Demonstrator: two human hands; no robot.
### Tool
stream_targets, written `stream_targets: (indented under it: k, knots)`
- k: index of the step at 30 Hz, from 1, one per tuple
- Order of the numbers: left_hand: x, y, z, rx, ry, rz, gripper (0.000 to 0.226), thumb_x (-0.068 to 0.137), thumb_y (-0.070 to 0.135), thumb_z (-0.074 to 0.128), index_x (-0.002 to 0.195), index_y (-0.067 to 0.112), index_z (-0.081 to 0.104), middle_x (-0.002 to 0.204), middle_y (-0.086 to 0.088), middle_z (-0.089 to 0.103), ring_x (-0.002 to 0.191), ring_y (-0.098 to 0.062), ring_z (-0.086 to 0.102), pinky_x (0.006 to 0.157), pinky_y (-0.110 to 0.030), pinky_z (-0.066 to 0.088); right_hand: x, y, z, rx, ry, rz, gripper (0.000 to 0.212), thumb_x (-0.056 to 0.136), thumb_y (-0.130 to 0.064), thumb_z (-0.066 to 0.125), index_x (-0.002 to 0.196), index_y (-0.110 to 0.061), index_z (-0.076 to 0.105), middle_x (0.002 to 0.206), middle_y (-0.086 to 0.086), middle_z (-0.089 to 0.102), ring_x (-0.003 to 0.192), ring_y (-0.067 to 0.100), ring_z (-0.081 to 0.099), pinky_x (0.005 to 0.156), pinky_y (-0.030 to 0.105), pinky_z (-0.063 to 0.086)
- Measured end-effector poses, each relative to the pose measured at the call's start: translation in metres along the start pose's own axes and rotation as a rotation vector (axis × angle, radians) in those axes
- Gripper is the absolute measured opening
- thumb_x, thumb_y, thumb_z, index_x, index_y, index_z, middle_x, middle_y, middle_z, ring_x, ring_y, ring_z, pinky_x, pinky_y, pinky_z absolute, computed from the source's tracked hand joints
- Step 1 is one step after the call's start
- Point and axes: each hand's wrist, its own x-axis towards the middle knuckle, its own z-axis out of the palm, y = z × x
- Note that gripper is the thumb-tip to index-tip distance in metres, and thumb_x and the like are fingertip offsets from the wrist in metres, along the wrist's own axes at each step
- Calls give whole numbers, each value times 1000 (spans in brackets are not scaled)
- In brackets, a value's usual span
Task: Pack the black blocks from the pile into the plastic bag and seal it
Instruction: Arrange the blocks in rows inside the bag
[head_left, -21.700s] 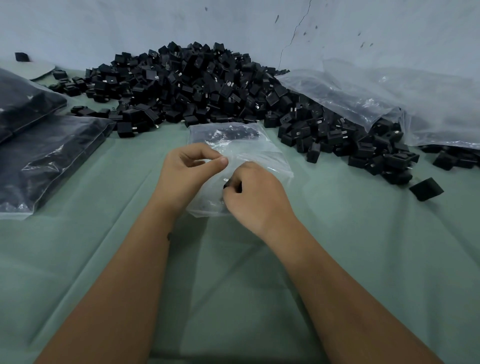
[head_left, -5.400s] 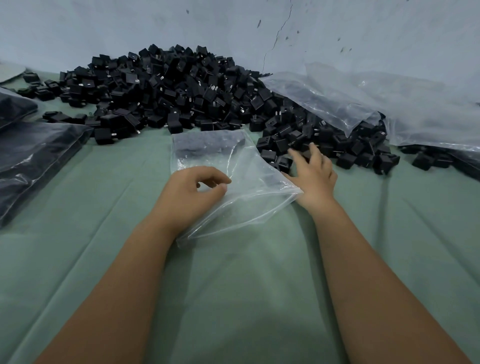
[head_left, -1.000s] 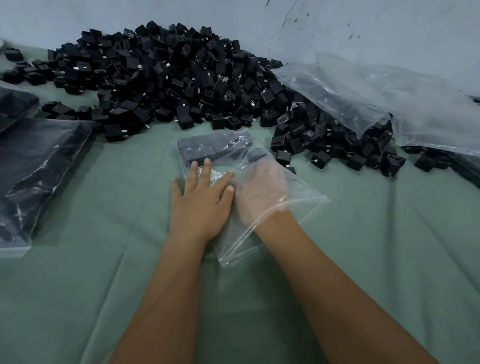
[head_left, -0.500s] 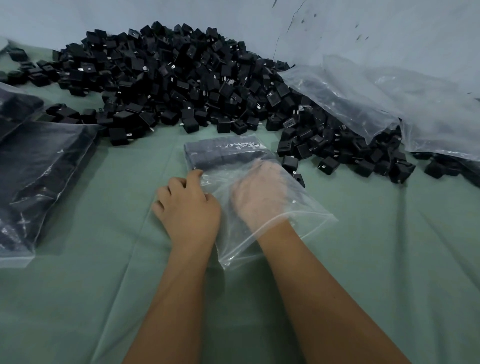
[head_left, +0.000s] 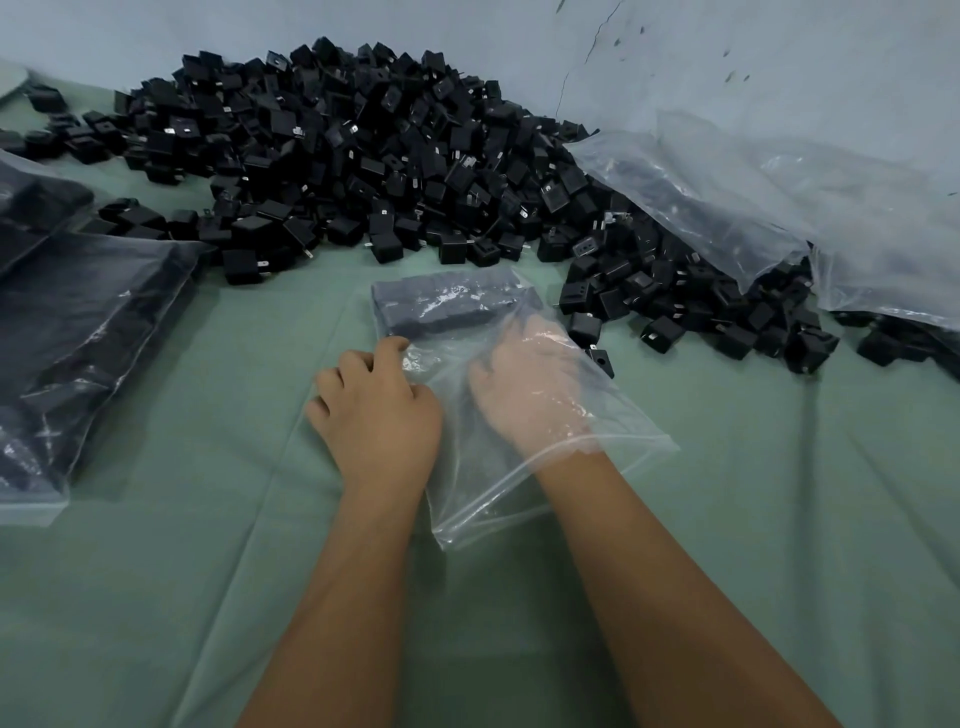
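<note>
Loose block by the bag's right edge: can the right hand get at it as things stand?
Probably not directly. The right hand sits inside the plastic bag, whose film separates it from the loose block; it would need to withdraw first.

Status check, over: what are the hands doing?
Right hand inside bag, grip unclear. Left hand holds bag's edge. Blocks inside. Unsealed.

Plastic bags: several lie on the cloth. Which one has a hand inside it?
The small clear bag in the middle: the right hand is inside it up to the wrist. The bags at left and right lie untouched.
</note>
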Motion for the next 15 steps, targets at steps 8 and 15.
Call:
stream_targets:
  k: [8,15]
  knots:
    - [1,0,0,-8,0,1,50,87,16,51,136,29,48,124,-6,49,117,-29,36,97,-39,23,12,3,18,58,10,-22,51,95,-36,45,140,-14,39,133,20,48,121,37,46,100,48,40]
    - [1,0,1,-18,8,7,49,87,16,51,134,28,49,122,-6,50,117,-30,37,97,-39,23,2,8,13,-69,14,-86,54,99,-43,31,146,-17,28,136,24,38,108,33,54,91,49,48]
